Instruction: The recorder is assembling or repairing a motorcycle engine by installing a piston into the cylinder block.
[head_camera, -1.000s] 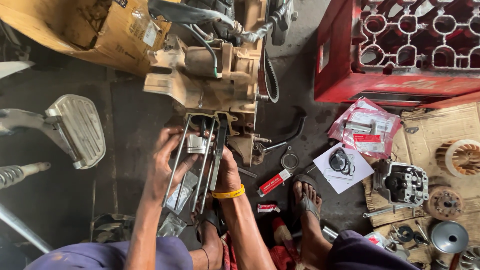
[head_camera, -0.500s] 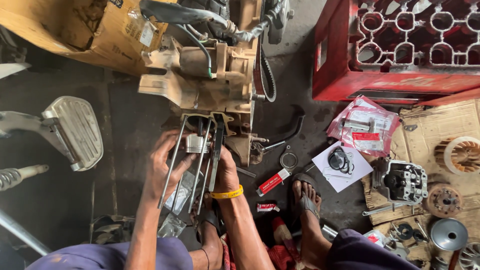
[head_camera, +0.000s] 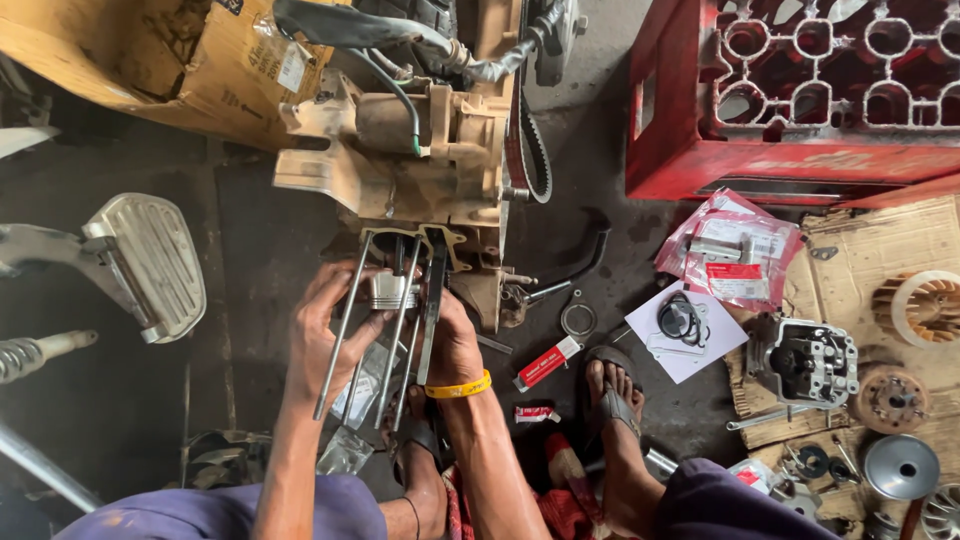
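I have both hands at the piston (head_camera: 392, 290), which sits between the long studs (head_camera: 340, 340) just below the open mouth of the engine crankcase (head_camera: 420, 170). My left hand (head_camera: 325, 335) cups the piston from its left side, fingers (head_camera: 335, 285) curled and pressed against its crown and one stud. My right hand (head_camera: 455, 340), with a yellow wristband (head_camera: 458, 387), comes in from the piston's right; its thumb and fingers are tucked behind the black chain guide (head_camera: 433, 300), so I cannot tell whether they pinch anything.

To do this well, I judge the piston has to stay square to the studs and steady, so I let the left hand bear it and use the right only for fine work at the pin side. I keep my wrists low so the studs do not foul my knuckles, and I avoid knocking the piston skirt against the crankcase edge.

Right of the piston, on the floor, lie a red tube (head_camera: 547, 362), a loose ring (head_camera: 578, 320) and a cylinder head (head_camera: 805, 360) on cardboard, well apart. My foot in a sandal (head_camera: 612, 400) rests near the tube.
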